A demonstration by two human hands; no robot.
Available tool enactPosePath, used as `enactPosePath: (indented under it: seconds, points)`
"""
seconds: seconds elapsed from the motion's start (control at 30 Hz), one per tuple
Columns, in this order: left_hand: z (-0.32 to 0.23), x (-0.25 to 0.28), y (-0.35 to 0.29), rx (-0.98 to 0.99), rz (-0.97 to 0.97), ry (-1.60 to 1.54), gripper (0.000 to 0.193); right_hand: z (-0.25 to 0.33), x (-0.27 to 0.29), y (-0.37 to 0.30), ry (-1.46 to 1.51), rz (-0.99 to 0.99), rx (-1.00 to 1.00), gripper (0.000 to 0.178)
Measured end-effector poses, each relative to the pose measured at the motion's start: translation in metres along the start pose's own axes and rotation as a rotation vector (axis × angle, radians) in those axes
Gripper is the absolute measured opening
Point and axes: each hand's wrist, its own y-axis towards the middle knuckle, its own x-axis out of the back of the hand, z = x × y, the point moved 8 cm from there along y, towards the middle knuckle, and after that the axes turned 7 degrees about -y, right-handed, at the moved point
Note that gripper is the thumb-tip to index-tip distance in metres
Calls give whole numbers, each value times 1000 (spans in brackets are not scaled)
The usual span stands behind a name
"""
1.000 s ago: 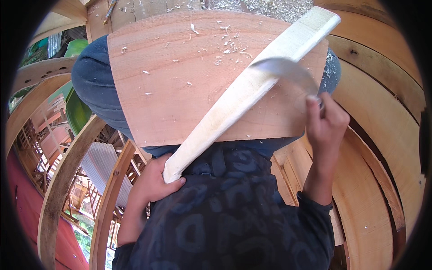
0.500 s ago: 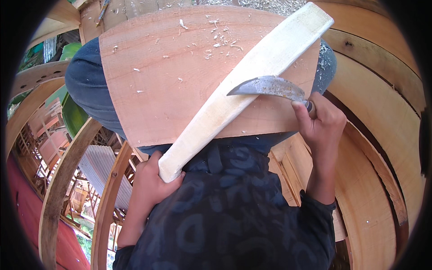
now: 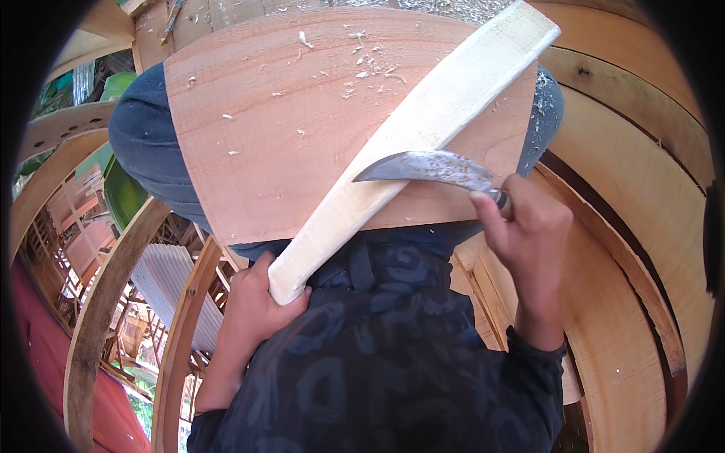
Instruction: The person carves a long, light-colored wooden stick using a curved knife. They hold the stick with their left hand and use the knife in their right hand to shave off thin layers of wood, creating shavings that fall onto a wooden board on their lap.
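A long pale piece of wood (image 3: 408,124), narrower at its near end, slants across a flat wooden board (image 3: 264,136) on my lap. My left hand (image 3: 257,302) is closed around its narrow near end, close to my body. In my right hand (image 3: 532,226) is a curved knife (image 3: 430,167) with a rust-spotted blade, gripped by its handle. The blade lies across the middle of the pale wood, its tip pointing left. Where exactly the edge meets the surface I cannot tell.
Wood shavings (image 3: 362,64) are scattered over the board's far part. Wide planks (image 3: 619,151) run along the right side. At the left are curved wooden rails (image 3: 113,302), with a corrugated sheet (image 3: 177,287) beyond them. A pencil-like stick (image 3: 172,21) lies at the far left.
My right hand has drawn the knife toward me and slightly left, down along the pale wood. My left hand keeps its hold at the near end.
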Motion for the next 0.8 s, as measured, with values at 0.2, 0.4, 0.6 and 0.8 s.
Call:
enactPosePath:
  seconds: [0.2, 0.4, 0.6, 0.8]
  points:
    - [-7, 5, -2, 27, -5, -19, 39, -20, -5, 5, -45, -55, -66, 51]
    - [-1, 3, -3, 35, -8, -45, 34, -105, 13, -1, -42, -172, -537, 43]
    - [0, 1, 0, 15, 3, -16, 40, -10, -4, 7, 10, 4, -77, 46]
    - [-3, 6, 0, 17, 13, 5, 41, -94, 11, 8, -43, -142, -399, 49]
